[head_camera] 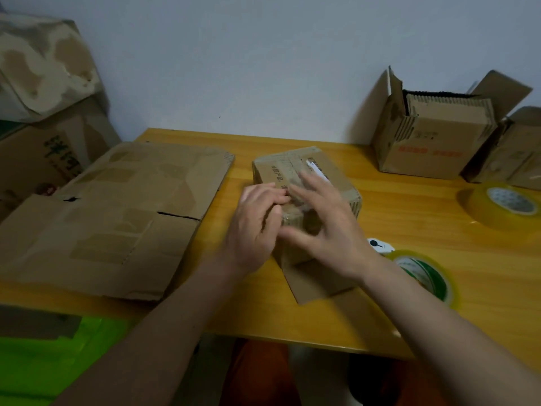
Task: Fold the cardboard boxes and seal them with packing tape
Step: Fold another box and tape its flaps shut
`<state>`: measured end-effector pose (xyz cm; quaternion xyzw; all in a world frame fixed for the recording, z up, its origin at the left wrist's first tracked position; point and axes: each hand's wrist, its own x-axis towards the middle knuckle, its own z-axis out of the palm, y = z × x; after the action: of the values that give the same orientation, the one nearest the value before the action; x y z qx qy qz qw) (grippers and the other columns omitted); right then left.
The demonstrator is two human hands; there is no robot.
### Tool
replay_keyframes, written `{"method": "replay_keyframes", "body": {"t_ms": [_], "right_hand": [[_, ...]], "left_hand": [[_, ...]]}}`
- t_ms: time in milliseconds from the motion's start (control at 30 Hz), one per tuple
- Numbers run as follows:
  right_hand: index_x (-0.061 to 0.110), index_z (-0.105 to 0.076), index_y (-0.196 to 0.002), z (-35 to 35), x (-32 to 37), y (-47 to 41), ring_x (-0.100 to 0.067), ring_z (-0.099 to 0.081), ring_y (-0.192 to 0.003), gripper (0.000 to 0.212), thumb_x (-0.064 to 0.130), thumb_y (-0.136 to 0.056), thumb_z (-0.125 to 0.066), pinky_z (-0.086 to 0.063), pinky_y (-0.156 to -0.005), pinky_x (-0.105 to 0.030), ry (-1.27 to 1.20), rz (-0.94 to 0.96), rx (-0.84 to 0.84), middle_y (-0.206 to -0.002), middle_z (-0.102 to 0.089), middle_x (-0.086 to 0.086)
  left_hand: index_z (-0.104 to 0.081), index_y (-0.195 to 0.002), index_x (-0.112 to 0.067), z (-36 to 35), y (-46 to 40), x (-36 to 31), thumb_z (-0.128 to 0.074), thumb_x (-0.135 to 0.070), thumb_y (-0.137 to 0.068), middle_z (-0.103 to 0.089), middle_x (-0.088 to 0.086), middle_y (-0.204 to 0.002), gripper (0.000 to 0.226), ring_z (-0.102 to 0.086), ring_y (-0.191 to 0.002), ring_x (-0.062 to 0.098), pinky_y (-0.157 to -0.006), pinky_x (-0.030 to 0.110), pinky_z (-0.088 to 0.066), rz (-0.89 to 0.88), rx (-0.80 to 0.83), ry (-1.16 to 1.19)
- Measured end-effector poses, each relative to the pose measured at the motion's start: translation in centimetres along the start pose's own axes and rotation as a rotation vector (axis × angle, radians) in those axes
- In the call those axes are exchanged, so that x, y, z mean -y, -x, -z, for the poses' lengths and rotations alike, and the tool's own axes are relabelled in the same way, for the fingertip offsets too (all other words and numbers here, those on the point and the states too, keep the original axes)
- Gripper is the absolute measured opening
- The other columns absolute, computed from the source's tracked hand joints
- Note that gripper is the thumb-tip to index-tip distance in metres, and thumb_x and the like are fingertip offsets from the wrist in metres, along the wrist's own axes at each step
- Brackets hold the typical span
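**Both hands on the small box at mid-table**

The small box (304, 197) sits at the middle of the yellow table (409, 230), one flap (316, 278) lying flat toward the person. The left hand (254, 227) rests against its near-left corner, fingers curled and close together on the top edge. The right hand (328, 230) lies over the top, blurred, fingers spread and straight. Whether either hand pinches tape, I cannot tell.

Flattened cardboard (117, 218) lies to the left. Two tape rolls sit to the right: one (424, 273) near the right wrist, one (503, 205) farther back. An open box (433, 142) holding stacked cardboard stands at the back right.
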<state>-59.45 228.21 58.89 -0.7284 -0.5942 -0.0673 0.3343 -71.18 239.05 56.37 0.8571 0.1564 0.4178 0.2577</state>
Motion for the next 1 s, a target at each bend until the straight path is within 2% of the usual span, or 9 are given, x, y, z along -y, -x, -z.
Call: {"method": "replay_keyframes", "body": {"t_ms": [100, 200, 300, 400, 500, 633, 733, 900, 1000], "right_hand": [[0.005, -0.069, -0.108, 1.0, -2.0, -1.1, -0.028, -0.045, -0.131, 0.031, 0.028, -0.093, -0.053, -0.028, -0.113, -0.04, 0.127, -0.06, -0.288, -0.133, -0.056, -0.013], [0.003, -0.071, -0.096, -0.3, -3.7, -2.0, -0.033, -0.056, -0.117, 0.04, 0.03, -0.097, -0.043, -0.036, -0.103, -0.037, 0.308, -0.088, -0.319, -0.119, -0.065, -0.016], [0.006, -0.073, -0.086, -1.6, -5.2, -2.5, -0.032, -0.063, -0.098, 0.054, 0.037, -0.1, -0.03, -0.045, -0.081, -0.034, 0.306, -0.012, -0.506, -0.106, -0.07, -0.014], [0.006, -0.072, -0.082, -2.6, -6.4, -3.4, -0.026, -0.065, -0.092, 0.052, 0.03, -0.098, -0.029, -0.047, -0.074, -0.033, 0.01, -0.155, -0.682, -0.101, -0.071, -0.008], [0.007, -0.073, -0.087, -3.6, -6.5, -4.3, -0.021, -0.065, -0.083, 0.057, 0.037, -0.097, -0.026, -0.05, -0.073, -0.037, -0.518, -0.556, -0.849, -0.086, -0.071, -0.004], [0.02, -0.052, -0.047, -4.5, -6.8, -5.3, -0.019, -0.046, -0.05, 0.064, 0.046, -0.098, -0.022, -0.038, -0.053, -0.037, -0.663, -0.721, -0.836, -0.049, -0.052, 0.004], [0.025, -0.032, -0.045, -4.7, -6.9, -5.6, -0.007, -0.031, -0.043, 0.061, 0.043, -0.102, -0.024, -0.028, -0.047, -0.029, -0.682, -0.788, -0.848, -0.042, -0.037, 0.012], [0.02, -0.047, -0.048, -4.0, -7.6, -4.9, -0.005, -0.044, -0.045, 0.062, 0.042, -0.102, -0.029, -0.039, -0.048, -0.02, -0.851, -0.948, -0.721, -0.043, -0.052, 0.011], [0.023, -0.057, -0.064, -3.0, -7.6, -3.5, -0.005, -0.047, -0.057, 0.034, 0.027, -0.096, -0.048, -0.043, -0.061, -0.028, -0.839, -0.951, -0.514, -0.059, -0.056, 0.014]], "left_hand": [[-0.063, -0.089, -0.003, -2.3, -0.7, -1.1, -0.043, -0.04, -0.092, -0.061, 0.01, -0.094, 0.043, -0.052, -0.098, 0.025, -0.085, 0.023, -0.036, 0.087, -0.163, -0.095], [-0.066, -0.086, -0.002, -4.9, -0.9, -1.4, -0.058, -0.045, -0.085, -0.058, 0.013, -0.091, 0.044, -0.05, -0.092, 0.027, -0.081, 0.023, -0.038, 0.065, -0.274, -0.2], [-0.073, -0.089, -0.004, -5.6, -1.4, -0.4, -0.067, -0.039, -0.083, -0.056, 0.015, -0.092, 0.036, -0.048, -0.092, 0.022, -0.084, 0.032, -0.044, -0.058, -0.339, -0.178], [-0.072, -0.086, 0.001, -5.9, -1.9, 0.4, -0.067, -0.027, -0.084, -0.059, 0.02, -0.095, 0.028, -0.052, -0.096, 0.021, -0.088, 0.054, -0.046, -0.126, -0.312, -0.151], [-0.07, -0.085, 0.003, -6.3, -2.1, 0.5, -0.062, -0.018, -0.087, -0.067, 0.018, -0.1, 0.023, -0.06, -0.105, 0.033, -0.09, 0.068, -0.04, -0.149, -0.241, -0.106], [-0.069, -0.091, 0.005, -6.1, -2.2, 1.1, -0.058, -0.015, -0.087, -0.068, 0.016, -0.097, 0.023, -0.061, -0.102, 0.037, -0.09, 0.069, -0.039, -0.204, -0.18, -0.112], [-0.067, -0.094, 0.005, -6.2, -2.2, 1.7, -0.057, -0.018, -0.087, -0.067, 0.017, -0.099, 0.026, -0.06, -0.102, 0.038, -0.089, 0.072, -0.037, -0.207, -0.15, -0.116], [-0.047, -0.116, -0.013, -4.8, -1.9, 2.6, -0.073, -0.035, -0.075, -0.06, 0.019, -0.116, 0.053, -0.045, -0.122, 0.027, -0.099, 0.072, -0.031, -0.228, 0.014, -0.156], [-0.053, -0.125, -0.01, -1.9, -2.4, 2.5, -0.066, -0.059, -0.073, -0.055, 0.013, -0.132, 0.073, -0.041, -0.132, 0.024, -0.107, 0.068, -0.026, -0.155, 0.155, -0.193]]}}
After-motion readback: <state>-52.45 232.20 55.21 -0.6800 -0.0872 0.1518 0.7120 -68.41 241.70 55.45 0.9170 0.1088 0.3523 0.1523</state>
